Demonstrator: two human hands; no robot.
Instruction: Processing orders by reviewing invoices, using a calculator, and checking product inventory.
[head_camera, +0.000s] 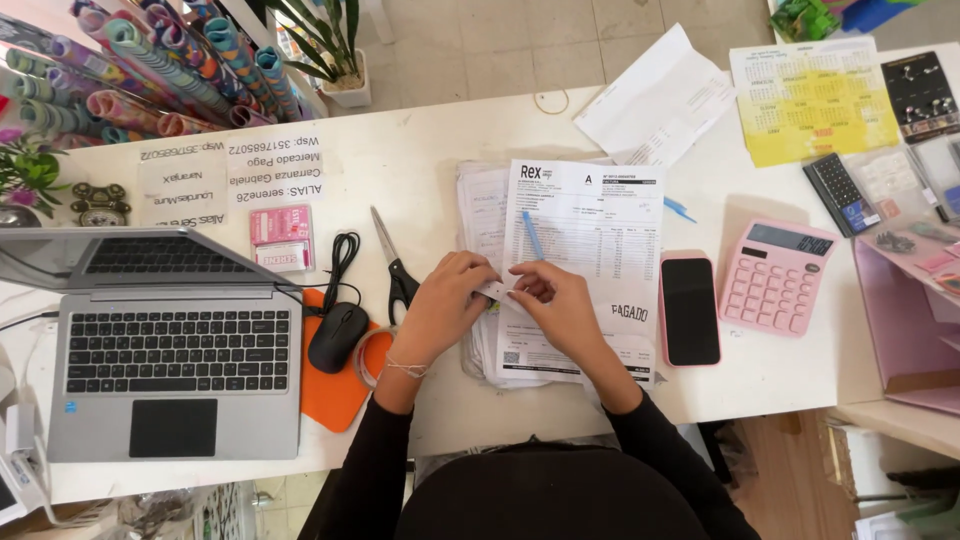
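Both hands, left hand (443, 305) and right hand (560, 305), pinch a small white tag (496, 291); hold it gently, above the papers (590, 235) at 12 o'clock.

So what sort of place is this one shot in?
Likely the counter desk of a small gift or stationery shop: rolls of wrapping paper stand at the back, and a pink calculator sits beside a stack of invoices and a laptop.
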